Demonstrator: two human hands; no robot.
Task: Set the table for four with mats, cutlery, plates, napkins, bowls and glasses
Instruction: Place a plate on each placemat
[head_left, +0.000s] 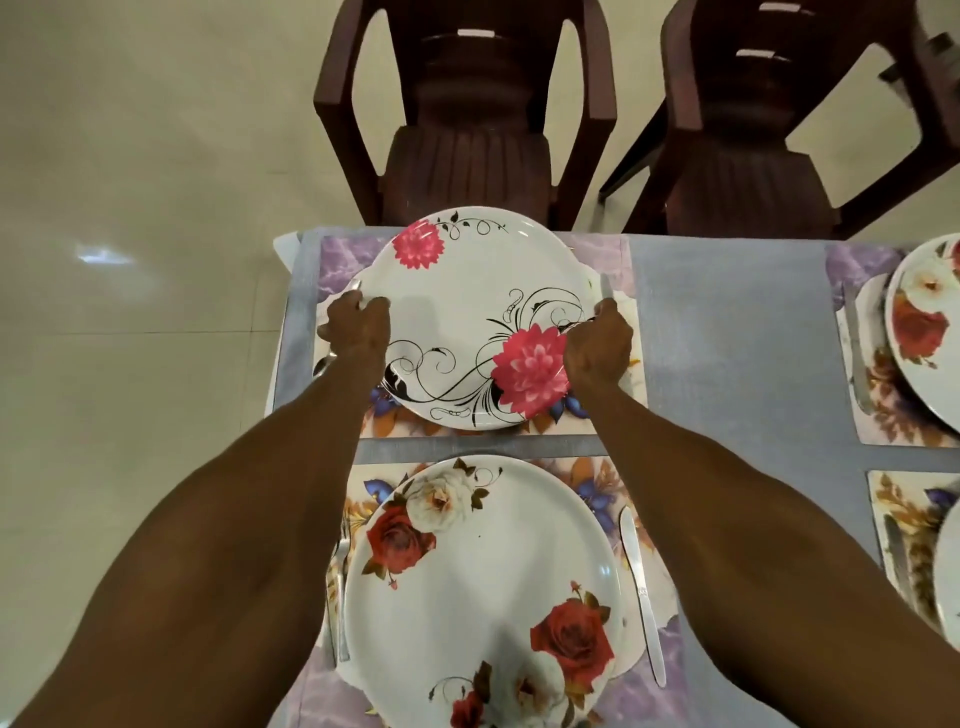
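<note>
Left hand (357, 326) and right hand (597, 345) grasp opposite edges of the far plate (467, 312), fingers curled over its rim. The far plate is white with two pink flowers and black scrollwork; it lies over the far mat (610, 260), a purple floral rectangle at the table's far left corner. Whether the plate rests fully on the mat or is held just above it cannot be told. A knife tip (605, 283) shows just beyond the right hand, beside the plate's right rim; a metal utensil end (323, 364) shows beside the left wrist, its kind unclear.

Near plate (483, 587), white with red and cream roses, lies on the near mat (649, 691) directly in front of the person. A knife (643, 592) lies on this mat just right of the plate, blade pointing away; a fork (341, 597) lies just left of it, partly hidden by the left forearm.

At the right edge, two further settings are partly in view: a rose plate (924, 332) on a mat (883, 415) with a knife (860, 358) to its left, and below it another mat (904, 514) with a plate rim (948, 566) and a knife (896, 551).

A grey cloth (727, 322) covers the table. Two dark brown chairs, one (467, 130) behind the far plate and one (753, 145) to its right, stand on a pale tiled floor (130, 208).
</note>
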